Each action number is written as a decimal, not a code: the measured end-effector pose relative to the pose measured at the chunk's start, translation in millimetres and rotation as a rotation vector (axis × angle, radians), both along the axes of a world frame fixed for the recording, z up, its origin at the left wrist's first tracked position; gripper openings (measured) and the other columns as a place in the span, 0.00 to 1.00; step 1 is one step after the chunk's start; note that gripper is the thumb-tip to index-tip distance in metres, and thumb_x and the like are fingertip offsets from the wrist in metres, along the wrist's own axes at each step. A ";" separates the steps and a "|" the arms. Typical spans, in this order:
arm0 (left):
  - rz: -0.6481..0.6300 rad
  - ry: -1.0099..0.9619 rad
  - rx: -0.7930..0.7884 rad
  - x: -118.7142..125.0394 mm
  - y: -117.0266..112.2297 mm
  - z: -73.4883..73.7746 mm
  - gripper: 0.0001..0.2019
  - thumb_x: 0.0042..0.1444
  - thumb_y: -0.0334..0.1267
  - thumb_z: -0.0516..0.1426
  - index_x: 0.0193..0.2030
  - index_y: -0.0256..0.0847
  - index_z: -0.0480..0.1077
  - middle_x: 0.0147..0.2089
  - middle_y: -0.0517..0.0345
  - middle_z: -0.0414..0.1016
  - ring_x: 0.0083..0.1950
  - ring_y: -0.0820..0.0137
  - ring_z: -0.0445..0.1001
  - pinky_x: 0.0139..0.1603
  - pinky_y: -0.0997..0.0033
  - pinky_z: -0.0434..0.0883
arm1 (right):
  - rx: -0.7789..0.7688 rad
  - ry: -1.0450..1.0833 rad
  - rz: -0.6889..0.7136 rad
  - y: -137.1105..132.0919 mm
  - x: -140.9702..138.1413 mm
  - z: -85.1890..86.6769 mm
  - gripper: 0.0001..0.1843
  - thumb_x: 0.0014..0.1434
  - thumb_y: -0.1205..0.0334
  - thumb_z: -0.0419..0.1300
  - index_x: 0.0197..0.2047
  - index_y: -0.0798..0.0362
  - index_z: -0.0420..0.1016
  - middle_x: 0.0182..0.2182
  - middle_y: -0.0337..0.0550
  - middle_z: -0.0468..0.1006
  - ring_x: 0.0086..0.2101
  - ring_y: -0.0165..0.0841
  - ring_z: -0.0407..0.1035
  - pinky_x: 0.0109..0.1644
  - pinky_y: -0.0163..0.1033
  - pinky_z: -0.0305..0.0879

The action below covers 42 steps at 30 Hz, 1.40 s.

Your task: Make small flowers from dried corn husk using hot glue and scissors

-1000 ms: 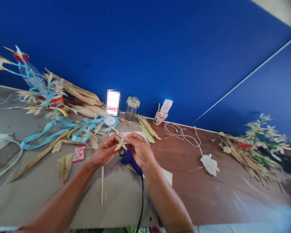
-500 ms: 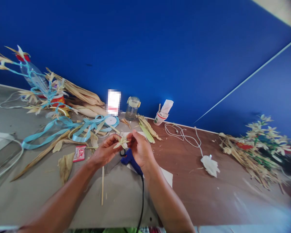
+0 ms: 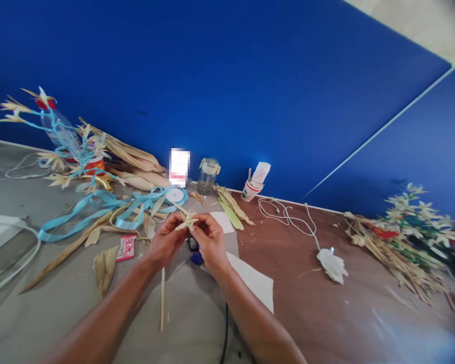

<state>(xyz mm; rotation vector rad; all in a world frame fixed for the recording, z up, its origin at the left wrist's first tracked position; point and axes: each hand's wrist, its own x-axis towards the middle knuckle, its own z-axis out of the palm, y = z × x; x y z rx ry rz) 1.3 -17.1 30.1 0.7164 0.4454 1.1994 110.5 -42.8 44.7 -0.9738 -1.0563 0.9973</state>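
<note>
Both hands meet above the table's middle, pinching a small pale corn-husk flower point(image 3: 187, 220) with pointed petals. My left hand point(image 3: 166, 239) grips it from the left with curled fingers. My right hand point(image 3: 209, 238) pinches it from the right. Under my right hand lies a blue glue gun point(image 3: 195, 258), mostly hidden, its black cord point(image 3: 225, 331) running toward me. A thin wooden stick point(image 3: 162, 298) lies on the table below my left wrist.
Light-blue ribbon point(image 3: 83, 210), dried husks point(image 3: 132, 154) and a bottle with husk flowers point(image 3: 58, 129) crowd the left. A glass jar point(image 3: 207, 175), paper cup point(image 3: 250, 188), white cord point(image 3: 288, 215), white paper point(image 3: 256, 283) and a heap of finished flowers point(image 3: 409, 237) lie right.
The view has tilted, so everything sits slightly lower and left. My hands have drawn closer together around the husk flower, and my right hand now covers most of the glue gun.
</note>
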 end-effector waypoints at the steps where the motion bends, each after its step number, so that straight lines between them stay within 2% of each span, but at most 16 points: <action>1: 0.005 0.001 -0.006 0.0 0.0 0.3 0.09 0.42 0.31 0.66 0.30 0.40 0.70 0.31 0.63 0.74 0.33 0.77 0.72 0.37 0.78 0.69 | 0.020 -0.026 -0.010 0.1 -0.7 -1.3 0.08 0.47 0.65 0.61 0.34 0.51 0.74 0.30 0.38 0.72 0.32 0.30 0.65 0.39 0.36 0.62; 5: 0.025 0.027 -0.033 0.0 -1.1 2.6 0.10 0.42 0.31 0.66 0.29 0.39 0.69 0.30 0.63 0.74 0.31 0.77 0.71 0.34 0.80 0.68 | 0.038 -0.018 -0.040 0.6 -4.3 -5.3 0.07 0.48 0.66 0.61 0.34 0.51 0.72 0.31 0.37 0.70 0.32 0.29 0.64 0.40 0.35 0.62; 12: 0.034 0.028 -0.054 2.5 -3.1 5.8 0.12 0.39 0.33 0.67 0.27 0.39 0.68 0.28 0.62 0.74 0.30 0.78 0.71 0.32 0.81 0.68 | -0.045 0.235 0.011 1.9 -9.6 -5.5 0.08 0.44 0.64 0.64 0.31 0.50 0.72 0.27 0.35 0.70 0.30 0.29 0.64 0.39 0.35 0.63; 16: 0.064 0.053 -0.051 3.8 -2.8 4.1 0.12 0.39 0.33 0.67 0.27 0.39 0.68 0.27 0.64 0.73 0.28 0.79 0.69 0.29 0.82 0.67 | -0.069 0.312 0.054 2.9 -9.8 -5.9 0.08 0.43 0.65 0.65 0.30 0.50 0.72 0.27 0.34 0.71 0.30 0.28 0.64 0.40 0.34 0.62; 23: 0.082 0.078 -0.019 3.0 -1.1 -2.6 0.10 0.42 0.33 0.66 0.26 0.38 0.67 0.26 0.64 0.72 0.27 0.79 0.68 0.30 0.82 0.66 | -0.037 0.330 0.047 4.1 -10.9 -10.7 0.08 0.43 0.64 0.66 0.29 0.49 0.73 0.28 0.34 0.70 0.31 0.27 0.64 0.40 0.34 0.62; 31: 0.093 0.111 -0.051 3.6 -2.8 -1.9 0.12 0.41 0.34 0.66 0.26 0.38 0.66 0.26 0.64 0.71 0.25 0.79 0.67 0.26 0.82 0.64 | -0.034 0.299 0.052 5.5 -11.1 -15.8 0.05 0.45 0.63 0.65 0.28 0.51 0.73 0.27 0.35 0.69 0.29 0.27 0.62 0.37 0.33 0.61; 36: 0.100 0.146 -0.024 2.8 -1.8 -5.2 0.11 0.42 0.34 0.66 0.26 0.38 0.66 0.25 0.65 0.69 0.26 0.79 0.66 0.28 0.82 0.65 | -0.018 0.305 0.018 5.1 -12.4 -16.2 0.05 0.44 0.62 0.65 0.26 0.51 0.72 0.27 0.35 0.68 0.29 0.27 0.62 0.36 0.33 0.61; 42: 0.128 0.166 -0.023 3.4 -1.0 -6.4 0.11 0.42 0.36 0.66 0.26 0.39 0.66 0.24 0.66 0.68 0.24 0.79 0.65 0.25 0.81 0.63 | -0.085 0.377 0.001 3.9 -16.3 -14.7 0.08 0.42 0.62 0.66 0.27 0.50 0.71 0.27 0.35 0.70 0.30 0.28 0.64 0.39 0.34 0.63</action>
